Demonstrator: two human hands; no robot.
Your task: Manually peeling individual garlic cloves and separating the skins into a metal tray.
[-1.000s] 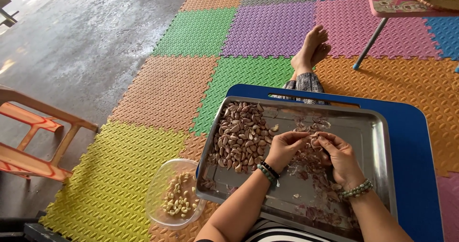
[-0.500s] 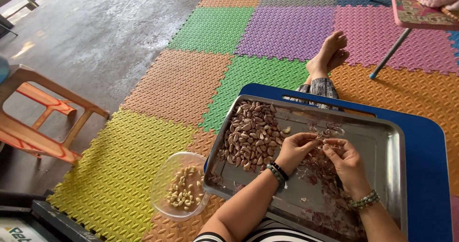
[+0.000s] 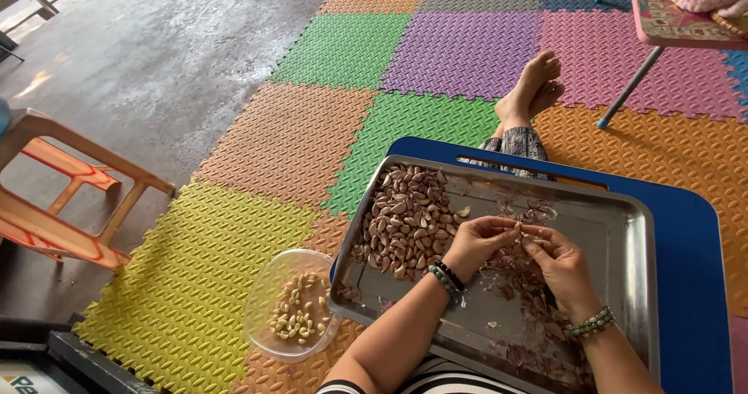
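While both hands meet above the middle of the metal tray (image 3: 623, 215), the left hand (image 3: 477, 240) and right hand (image 3: 559, 260) pinch one small garlic clove (image 3: 517, 228) between their fingertips, fingers curled closed on it. Its long axis is too hidden to tell. A heap of unpeeled cloves (image 3: 405, 219) fills the tray's left part, loose skins (image 3: 538, 308) lie under the right hand. The tray rests on a blue table (image 3: 693, 238). A clear bowl (image 3: 265, 308) of peeled cloves sits just beside the tray's left corner, on the foam mats (image 3: 187, 285).
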